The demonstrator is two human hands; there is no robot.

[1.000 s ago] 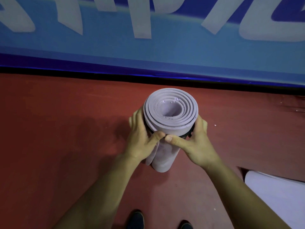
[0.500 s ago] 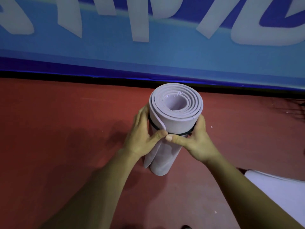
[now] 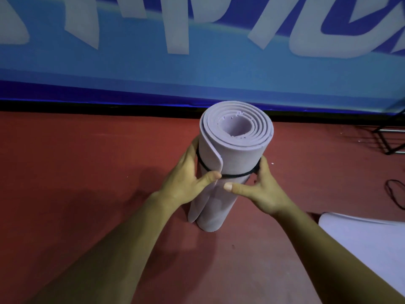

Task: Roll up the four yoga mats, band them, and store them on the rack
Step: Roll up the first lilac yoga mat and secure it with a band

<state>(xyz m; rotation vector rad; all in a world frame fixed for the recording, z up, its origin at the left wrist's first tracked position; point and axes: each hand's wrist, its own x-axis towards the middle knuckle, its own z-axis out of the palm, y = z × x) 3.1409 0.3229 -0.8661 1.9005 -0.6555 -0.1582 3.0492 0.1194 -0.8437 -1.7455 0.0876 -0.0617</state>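
A rolled lilac yoga mat stands on end on the red floor in the middle of the view. A thin black band circles it about a third of the way down. My left hand grips the roll's left side, thumb pressed on the band at the flap edge. My right hand holds the right side, fingers hooked at the band, thumb across the front below it. The loose outer flap hangs open at the bottom left.
A flat pale mat lies at the lower right. A loose black band lies on the floor at the right edge. A blue banner wall stands behind, with a black metal frame at far right.
The band has slid lower down the roll with both hands following it. My right thumb has dropped below the band. The view has tilted up slightly.
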